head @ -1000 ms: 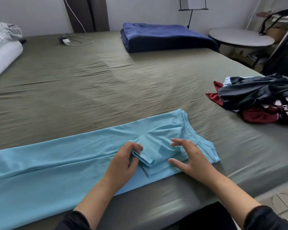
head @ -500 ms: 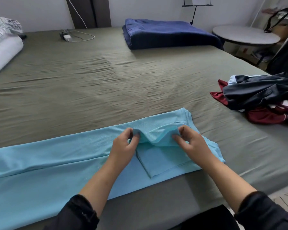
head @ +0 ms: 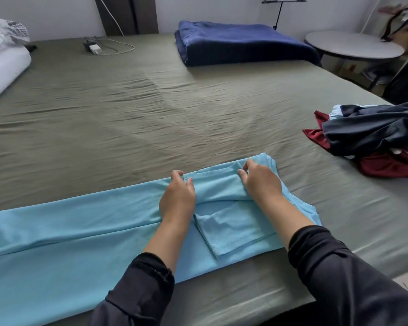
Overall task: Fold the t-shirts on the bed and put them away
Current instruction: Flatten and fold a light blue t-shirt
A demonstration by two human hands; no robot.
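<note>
A light blue t-shirt (head: pixel 68 234) lies lengthwise along the near edge of the bed (head: pixel 151 109), its long sides folded in. One sleeve (head: pixel 233 234) lies flat on top near the collar end. My left hand (head: pixel 178 196) and my right hand (head: pixel 260 182) each pinch an end of the far sleeve flap, holding it against the shirt's far edge. A heap of unfolded shirts (head: pixel 372 135), dark navy, maroon and pale blue, sits at the right edge of the bed.
A folded navy blanket (head: pixel 240 42) lies at the far side. A charger with a white cable (head: pixel 104 47) sits at the far left middle. White pillows (head: pixel 3 62) are at far left. A round table (head: pixel 353 45) stands beyond the bed's right corner.
Both hands picked up the far sleeve flap from the middle of the shirt and carried it away from me to the shirt's far edge. The near sleeve now lies uncovered.
</note>
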